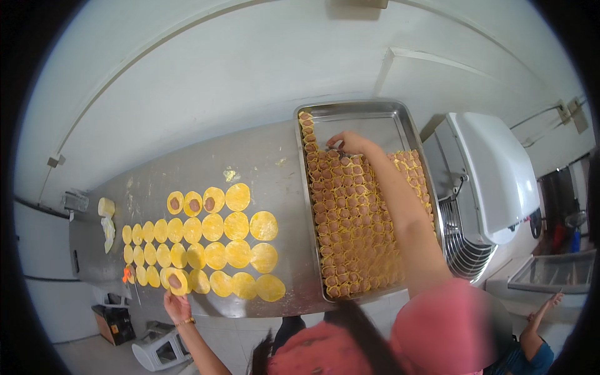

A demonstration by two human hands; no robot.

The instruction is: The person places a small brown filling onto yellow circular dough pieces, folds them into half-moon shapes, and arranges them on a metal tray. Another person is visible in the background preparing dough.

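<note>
My left hand (pixel 177 306), at the table's near edge, holds up a round yellow dumpling wrapper (pixel 182 289) with a lump of brown filling (pixel 175 282) on it. Rows of yellow wrappers (pixel 264 225) dusted with flour lie flat around it; several in the far row carry filling. Stretched over a large metal tray (pixel 407 116), my right hand (pixel 349 142) has its fingers curled down at the far edge of the packed dumplings (pixel 340 219). A small dark thing shows at those fingertips, too hidden to name. The dumplings are open-topped, with brown filling showing.
A white machine with a wire guard (pixel 487 181) stands right of the tray. At the table's left end are a pale yellow block (pixel 106 207) and an orange object (pixel 129 274). A white stool (pixel 159 348) is below. Another person in blue (pixel 537 356) is at the lower right.
</note>
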